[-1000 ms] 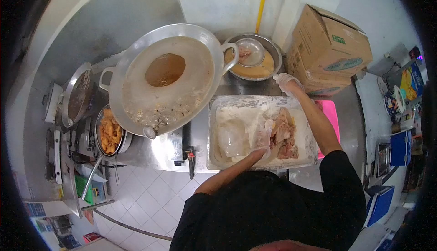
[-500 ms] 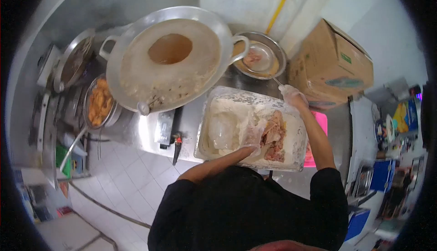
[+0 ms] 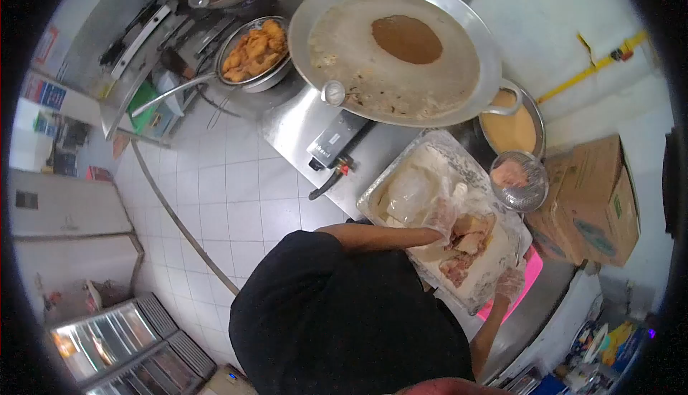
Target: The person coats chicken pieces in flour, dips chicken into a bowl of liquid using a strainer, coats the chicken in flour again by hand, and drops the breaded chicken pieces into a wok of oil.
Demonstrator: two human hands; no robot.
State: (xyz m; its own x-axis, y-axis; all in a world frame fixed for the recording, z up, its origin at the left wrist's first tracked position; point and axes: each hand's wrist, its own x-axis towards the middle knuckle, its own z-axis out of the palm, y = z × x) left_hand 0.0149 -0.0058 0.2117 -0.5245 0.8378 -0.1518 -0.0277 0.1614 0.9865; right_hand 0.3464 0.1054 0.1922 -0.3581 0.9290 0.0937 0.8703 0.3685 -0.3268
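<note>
My left hand (image 3: 443, 219), in a clear plastic glove, is over the floured metal tray (image 3: 513, 224), with its fingers stretched out beside pieces of raw meat (image 3: 469, 241). A clear, rounded plastic item (image 3: 410, 193) lies in the flour on its left. At the tray's right edge my gloved right hand (image 3: 510, 282) is closed on the handle of a wire strainer (image 3: 530, 198). Pale raw meat (image 3: 509, 174) sits in the strainer, which is between the tray and a bowl of yellowish liquid (image 3: 512, 131).
A wide pan (image 3: 337, 33) of cloudy liquid with a thermometer (image 3: 333, 93) stands behind the tray. Fried pieces (image 3: 252, 53) fill a strainer at upper left. Cardboard boxes (image 3: 598, 205) stand at right; a pink tray (image 3: 532, 275) is beneath the metal tray's right side.
The view has turned, shifting the scene. The strainer with raw meat has come out of the liquid bowl toward the tray, with my right hand on its handle. My left hand remains over the flour.
</note>
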